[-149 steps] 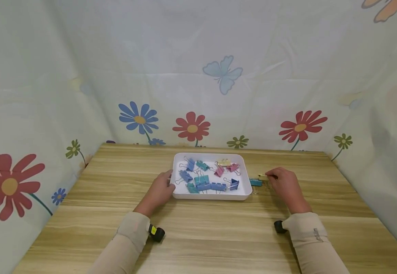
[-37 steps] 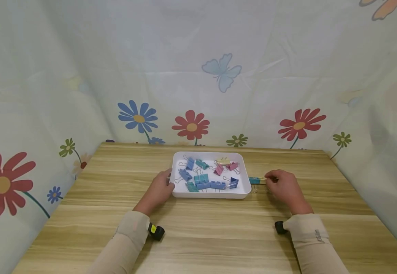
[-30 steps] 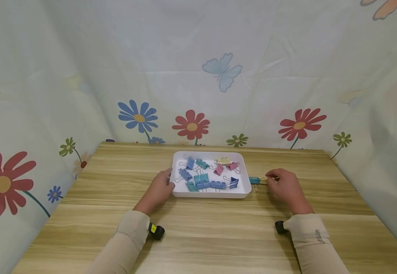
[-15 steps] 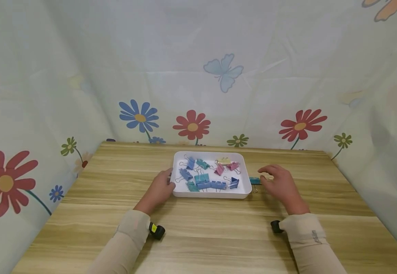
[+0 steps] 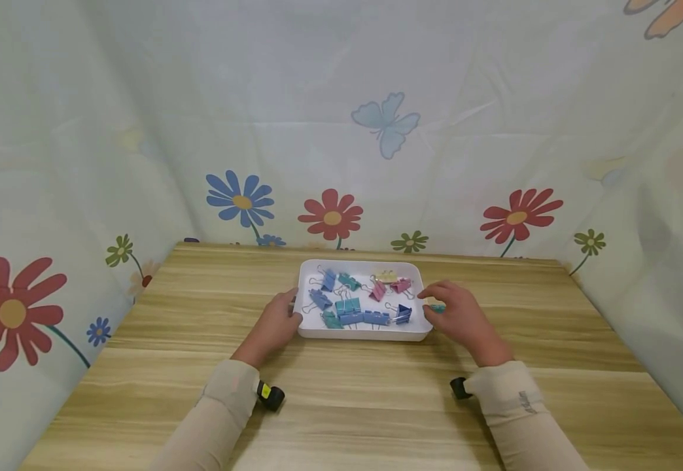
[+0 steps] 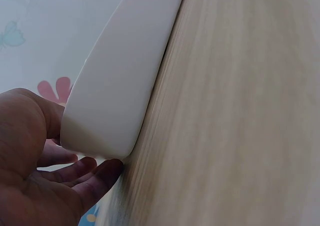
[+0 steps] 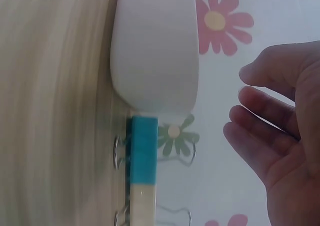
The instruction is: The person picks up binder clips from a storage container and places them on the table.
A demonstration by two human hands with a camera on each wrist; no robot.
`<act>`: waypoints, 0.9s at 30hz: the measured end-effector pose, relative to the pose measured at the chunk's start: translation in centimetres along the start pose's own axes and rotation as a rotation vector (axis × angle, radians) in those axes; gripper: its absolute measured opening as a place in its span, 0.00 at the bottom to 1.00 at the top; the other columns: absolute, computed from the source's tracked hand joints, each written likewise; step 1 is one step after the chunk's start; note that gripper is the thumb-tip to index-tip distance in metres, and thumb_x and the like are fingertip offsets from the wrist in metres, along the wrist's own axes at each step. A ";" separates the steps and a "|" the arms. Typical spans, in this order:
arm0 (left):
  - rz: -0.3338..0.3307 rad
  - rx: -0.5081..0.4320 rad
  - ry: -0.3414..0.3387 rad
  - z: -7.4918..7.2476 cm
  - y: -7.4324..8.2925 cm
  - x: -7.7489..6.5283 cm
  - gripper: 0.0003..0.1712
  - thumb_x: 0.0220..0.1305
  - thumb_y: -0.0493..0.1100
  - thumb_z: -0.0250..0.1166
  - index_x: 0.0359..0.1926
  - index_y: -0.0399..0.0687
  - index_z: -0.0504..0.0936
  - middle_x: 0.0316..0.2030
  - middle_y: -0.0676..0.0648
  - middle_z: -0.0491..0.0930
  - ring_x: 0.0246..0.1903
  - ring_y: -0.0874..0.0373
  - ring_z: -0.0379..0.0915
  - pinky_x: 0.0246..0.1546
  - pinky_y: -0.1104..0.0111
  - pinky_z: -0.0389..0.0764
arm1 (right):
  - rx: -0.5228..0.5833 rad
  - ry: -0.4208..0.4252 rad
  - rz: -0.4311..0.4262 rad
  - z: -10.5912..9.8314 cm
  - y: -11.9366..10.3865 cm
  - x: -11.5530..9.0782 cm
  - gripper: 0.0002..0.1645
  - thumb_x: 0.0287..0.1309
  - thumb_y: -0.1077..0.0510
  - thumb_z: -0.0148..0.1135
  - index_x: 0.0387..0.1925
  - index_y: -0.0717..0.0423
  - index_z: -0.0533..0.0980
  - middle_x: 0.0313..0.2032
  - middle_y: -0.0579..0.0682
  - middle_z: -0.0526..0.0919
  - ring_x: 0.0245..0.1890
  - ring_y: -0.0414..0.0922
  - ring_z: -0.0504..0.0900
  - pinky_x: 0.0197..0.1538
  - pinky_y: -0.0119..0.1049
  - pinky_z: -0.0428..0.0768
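A white tray [image 5: 365, 334] holds several binder clips in blue, teal, pink and yellow, such as the teal one [image 5: 348, 306]. My left hand [image 5: 273, 327] grips the tray's left end, thumb at one side and fingers round the corner in the left wrist view. Outside the right end, a teal binder clip [image 7: 144, 151] and a pale yellow binder clip [image 7: 142, 203] stand end to end on the table, wire handles out to both sides. My right hand [image 5: 462, 320] is by the tray's right end with thumb and fingers apart, holding nothing; it hides most of these two clips in the head view.
The tray sits near the back of a wood-grain table [image 5: 365, 405]. A curtain [image 5: 294, 131] printed with flowers and a butterfly hangs behind and on both sides. Each wrist wears a small black camera, one [image 5: 271, 397] at the left sleeve.
My right hand brought the yellow binder clip left against the teal one, let go of it, then moved left to the tray's end. My left hand has stayed on the tray.
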State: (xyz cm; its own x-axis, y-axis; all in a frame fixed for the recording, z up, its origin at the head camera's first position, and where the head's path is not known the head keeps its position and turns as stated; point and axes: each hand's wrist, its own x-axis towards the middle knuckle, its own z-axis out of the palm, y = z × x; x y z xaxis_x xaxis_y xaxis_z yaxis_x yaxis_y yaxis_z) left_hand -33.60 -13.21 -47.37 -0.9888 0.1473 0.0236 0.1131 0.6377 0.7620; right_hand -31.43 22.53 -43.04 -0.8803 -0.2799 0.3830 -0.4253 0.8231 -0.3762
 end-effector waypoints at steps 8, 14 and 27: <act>-0.002 0.005 0.002 0.0 0.0 0.0 0.35 0.63 0.37 0.52 0.71 0.34 0.59 0.64 0.34 0.67 0.63 0.43 0.68 0.64 0.52 0.70 | 0.000 -0.051 -0.098 1.1 -1.6 0.7 0.12 0.50 0.62 0.69 0.40 0.58 0.83 0.44 0.56 0.83 0.43 0.54 0.82 0.48 0.52 0.82; 0.000 0.008 0.007 0.1 -0.2 0.2 0.36 0.62 0.37 0.52 0.71 0.35 0.59 0.64 0.34 0.67 0.63 0.44 0.67 0.65 0.52 0.70 | -0.034 -0.138 -0.103 1.8 -2.1 1.4 0.15 0.52 0.60 0.69 0.43 0.59 0.83 0.44 0.55 0.83 0.42 0.52 0.83 0.48 0.50 0.82; -0.026 0.002 -0.002 -0.1 0.0 0.0 0.36 0.63 0.37 0.52 0.72 0.36 0.58 0.65 0.35 0.66 0.64 0.45 0.66 0.66 0.52 0.69 | -0.069 -0.266 0.012 2.5 -2.8 2.3 0.15 0.57 0.60 0.65 0.46 0.61 0.82 0.44 0.56 0.85 0.46 0.52 0.82 0.55 0.52 0.79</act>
State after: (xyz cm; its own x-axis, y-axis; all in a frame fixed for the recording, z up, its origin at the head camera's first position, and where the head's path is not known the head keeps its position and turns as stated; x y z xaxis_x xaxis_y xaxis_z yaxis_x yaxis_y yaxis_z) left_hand -33.65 -13.23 -47.32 -0.9912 0.1320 0.0025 0.0874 0.6424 0.7613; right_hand -32.82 18.35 -43.25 -0.9132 -0.3826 0.1403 -0.4075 0.8562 -0.3176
